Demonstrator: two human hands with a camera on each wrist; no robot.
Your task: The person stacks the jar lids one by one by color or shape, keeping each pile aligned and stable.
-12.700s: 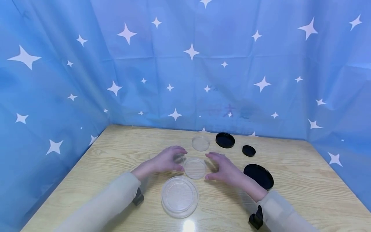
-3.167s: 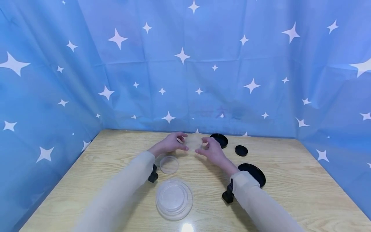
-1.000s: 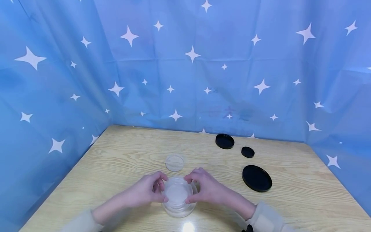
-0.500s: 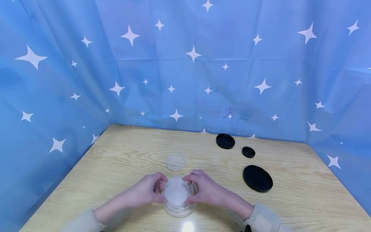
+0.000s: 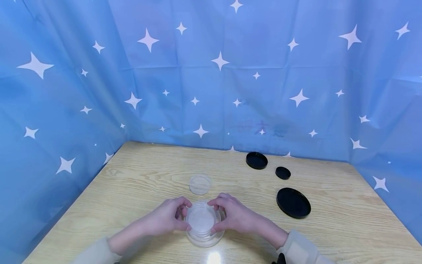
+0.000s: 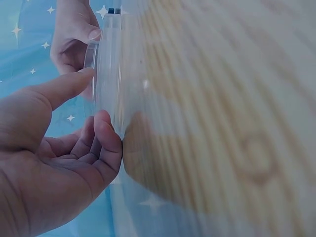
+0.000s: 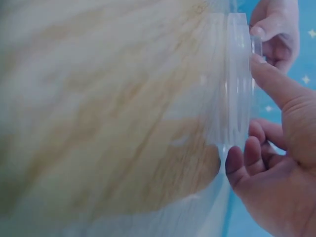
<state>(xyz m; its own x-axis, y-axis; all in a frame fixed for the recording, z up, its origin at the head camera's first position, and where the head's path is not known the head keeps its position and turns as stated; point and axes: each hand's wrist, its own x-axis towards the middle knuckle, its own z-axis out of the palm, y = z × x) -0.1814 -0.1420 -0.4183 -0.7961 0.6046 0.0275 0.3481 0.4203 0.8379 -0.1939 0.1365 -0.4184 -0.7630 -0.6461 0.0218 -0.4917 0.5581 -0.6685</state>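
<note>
Near the front middle of the table (image 5: 148, 165), as the head view shows, a stack (image 5: 203, 242) of clear round dishes stands between the person's left grip (image 5: 169, 216) and right grip (image 5: 235, 217), each pinching the top clear dish (image 5: 202, 220) from its own side between thumb and curled fingers. Among the clear pieces, narrower already sits over wider; one loose clear dish (image 5: 199, 184) remains outside, just beyond the stack, while the large black dish (image 5: 293, 203), middle black dish (image 5: 256, 160) and small black dish (image 5: 282, 173) lie untouched to the right. From the left wrist, the left thumb (image 6: 69, 85) meets the narrow upper rim, wider layers beneath; their number cannot be told. From the right wrist, the right thumb (image 7: 276, 81) meets the rim too, and the top clear dish seems seated but not yet released.
</note>
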